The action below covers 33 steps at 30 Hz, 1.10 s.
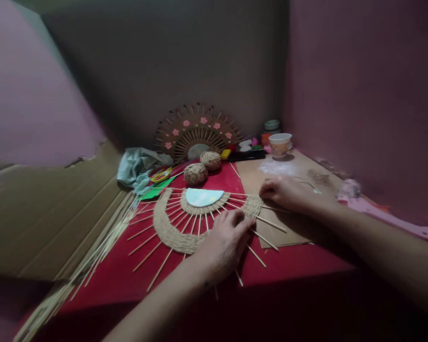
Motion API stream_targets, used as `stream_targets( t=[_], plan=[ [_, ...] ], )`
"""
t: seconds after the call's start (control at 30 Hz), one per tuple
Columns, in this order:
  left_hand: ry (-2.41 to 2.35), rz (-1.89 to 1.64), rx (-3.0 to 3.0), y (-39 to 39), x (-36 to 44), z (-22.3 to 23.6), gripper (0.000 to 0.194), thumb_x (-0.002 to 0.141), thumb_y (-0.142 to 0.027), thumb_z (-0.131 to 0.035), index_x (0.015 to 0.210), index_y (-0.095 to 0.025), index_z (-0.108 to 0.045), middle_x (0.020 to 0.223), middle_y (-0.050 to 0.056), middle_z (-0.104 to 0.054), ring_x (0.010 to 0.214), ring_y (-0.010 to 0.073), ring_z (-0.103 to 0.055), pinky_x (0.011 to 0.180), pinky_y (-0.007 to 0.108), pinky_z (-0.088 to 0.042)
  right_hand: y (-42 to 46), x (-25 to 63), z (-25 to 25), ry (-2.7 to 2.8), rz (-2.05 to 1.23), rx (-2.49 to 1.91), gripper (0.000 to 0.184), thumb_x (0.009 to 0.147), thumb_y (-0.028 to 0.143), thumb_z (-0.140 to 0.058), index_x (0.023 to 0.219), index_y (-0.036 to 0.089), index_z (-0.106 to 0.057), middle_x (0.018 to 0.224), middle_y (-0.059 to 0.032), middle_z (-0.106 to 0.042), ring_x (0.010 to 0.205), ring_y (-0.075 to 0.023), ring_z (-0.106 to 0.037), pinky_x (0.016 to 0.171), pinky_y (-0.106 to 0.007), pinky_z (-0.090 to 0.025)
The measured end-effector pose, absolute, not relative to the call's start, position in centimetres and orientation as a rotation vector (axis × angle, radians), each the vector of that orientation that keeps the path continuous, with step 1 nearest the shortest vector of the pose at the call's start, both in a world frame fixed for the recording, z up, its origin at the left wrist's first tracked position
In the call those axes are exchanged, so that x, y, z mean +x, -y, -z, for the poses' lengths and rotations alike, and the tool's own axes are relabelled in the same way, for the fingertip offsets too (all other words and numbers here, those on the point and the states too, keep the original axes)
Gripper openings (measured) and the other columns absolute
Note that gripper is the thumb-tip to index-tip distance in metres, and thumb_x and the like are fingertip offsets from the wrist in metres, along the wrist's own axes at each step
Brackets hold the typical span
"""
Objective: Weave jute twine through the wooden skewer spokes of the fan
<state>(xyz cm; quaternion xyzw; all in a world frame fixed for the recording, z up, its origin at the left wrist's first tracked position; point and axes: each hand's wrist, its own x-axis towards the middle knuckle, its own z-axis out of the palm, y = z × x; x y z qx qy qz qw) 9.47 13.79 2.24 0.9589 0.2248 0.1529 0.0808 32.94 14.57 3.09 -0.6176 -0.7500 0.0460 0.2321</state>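
Observation:
A half-round fan frame of thin sticks lies on the red tabletop, with a woven twine band [180, 242] running through its spokes. At its hub is a pale blue half-disc [204, 197], edged with more weaving. My left hand [226, 244] lies over the band's right part, its fingers bent around the fan and hiding some of the weave. At the band's right end, my right hand [281, 192] is closed in a pinch beside the top stick. A thin twine strand [309, 184] shows just beyond that hand; its fingertips are partly hidden.
Two twine balls [196, 174] sit behind the fan. A finished flowered fan [199, 126] leans on the wall. Cardboard [288, 232], a paper cup [280, 146] and a pink tool [388, 218] are right. Left are loose sticks [103, 244], yellow-handled scissors [161, 175] and a cloth [137, 166].

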Motion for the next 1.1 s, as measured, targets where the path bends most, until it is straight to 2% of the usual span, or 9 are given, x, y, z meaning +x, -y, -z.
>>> stream_targets(
  t=[0.13, 0.27, 0.43, 0.57, 0.67, 0.77, 0.87, 1.0, 1.1],
  plan=[
    [-0.706, -0.481, 2.869, -13.0, 9.3, -2.8, 0.032, 0.092, -0.021, -0.043, 0.124, -0.02, -0.051, 0.126, 0.013, -0.048, 0.113, 0.0252, -0.047, 0.095, 0.046, -0.045, -14.0, 32.8, -3.1, 2.03, -0.031, -1.67, 0.017, 0.078, 0.013, -0.054, 0.079, 0.016, -0.071, 0.081, -0.0065, -0.069, 0.071, -0.0176, -0.06, 0.069, -0.029, -0.045],
    [-0.751, -0.645, 2.85, -11.1, 10.0, -4.5, 0.043, 0.09, -0.026, -0.049, 0.132, -0.017, -0.04, 0.137, 0.015, -0.039, 0.125, 0.0283, -0.039, 0.1, 0.049, -0.042, -12.6, 31.0, -4.2, 1.892, 0.171, -1.481, 0.023, 0.081, 0.018, -0.047, 0.09, 0.014, -0.068, 0.089, -0.0109, -0.063, 0.076, -0.0194, -0.058, 0.068, -0.032, -0.045],
    [-0.796, -1.109, 2.811, -10.0, 12.8, -6.0, 0.055, 0.093, -0.042, -0.042, 0.13, -0.003, -0.034, 0.135, 0.021, -0.04, 0.129, 0.0279, -0.034, 0.107, 0.047, -0.037, -13.8, 27.8, -5.7, 1.79, -0.104, -1.255, 0.026, 0.074, 0.019, -0.049, 0.095, 0.016, -0.063, 0.089, -0.0076, -0.061, 0.079, -0.0187, -0.059, 0.071, -0.033, -0.049],
    [-0.986, -1.342, 2.942, -9.8, 14.2, -5.9, 0.044, 0.095, -0.028, -0.037, 0.126, 0.004, -0.036, 0.127, 0.024, -0.044, 0.123, 0.0309, -0.039, 0.102, 0.048, -0.04, -17.2, 26.2, -5.5, 1.57, -0.164, -1.328, 0.039, 0.075, 0.032, -0.053, 0.11, 0.016, -0.056, 0.101, -0.0097, -0.055, 0.088, -0.0217, -0.057, 0.08, -0.039, -0.05],
    [-0.903, -1.281, 3.069, -9.8, 13.9, -6.6, 0.038, 0.094, -0.026, -0.039, 0.119, 0.002, -0.044, 0.117, 0.021, -0.049, 0.112, 0.0299, -0.046, 0.096, 0.046, -0.043, -18.4, 25.6, -4.9, 1.46, -0.124, -1.427, 0.047, 0.074, 0.036, -0.053, 0.116, 0.013, -0.052, 0.108, -0.0145, -0.05, 0.096, -0.0257, -0.053, 0.084, -0.044, -0.047],
    [-0.86, -1.098, 2.977, -10.8, 13.3, -7.7, 0.03, 0.091, -0.028, -0.044, 0.111, -0.006, -0.049, 0.111, 0.016, -0.051, 0.105, 0.0268, -0.047, 0.091, 0.044, -0.046, -17.9, 25.6, -4.5, 1.43, -0.091, -1.447, 0.046, 0.076, 0.032, -0.046, 0.118, 0.014, -0.05, 0.112, -0.015, -0.047, 0.102, -0.0274, -0.049, 0.09, -0.047, -0.043],
    [-0.89, -0.978, 2.86, -12.4, 13.3, -7.8, 0.036, 0.087, -0.035, -0.052, 0.113, -0.01, -0.047, 0.108, 0.014, -0.051, 0.099, 0.025, -0.047, 0.086, 0.043, -0.048, -17.4, 26.0, -4.0, 1.438, 0.018, -1.468, 0.046, 0.077, 0.029, -0.042, 0.121, 0.016, -0.048, 0.112, -0.014, -0.048, 0.104, -0.0277, -0.047, 0.093, -0.049, -0.04],
    [-0.637, -1.02, 3.156, -13.2, 13.4, -5.9, 0.03, 0.093, -0.024, -0.036, 0.111, -0.003, -0.049, 0.108, 0.017, -0.051, 0.104, 0.0285, -0.044, 0.093, 0.049, -0.043, -18.2, 27.1, -2.8, 1.411, 0.148, -1.495, 0.048, 0.073, 0.03, -0.046, 0.118, 0.014, -0.049, 0.107, -0.0154, -0.051, 0.1, -0.0292, -0.05, 0.089, -0.051, -0.042],
    [-0.19, -0.896, 3.306, -13.4, 12.8, -5.1, 0.031, 0.091, -0.013, -0.032, 0.113, -0.001, -0.049, 0.11, 0.016, -0.052, 0.106, 0.0253, -0.045, 0.099, 0.043, -0.04, -19.0, 27.6, -1.7, 1.385, 0.133, -1.513, 0.047, 0.073, 0.032, -0.049, 0.117, 0.014, -0.05, 0.104, -0.0145, -0.051, 0.093, -0.0272, -0.054, 0.079, -0.047, -0.048]
  ],
)
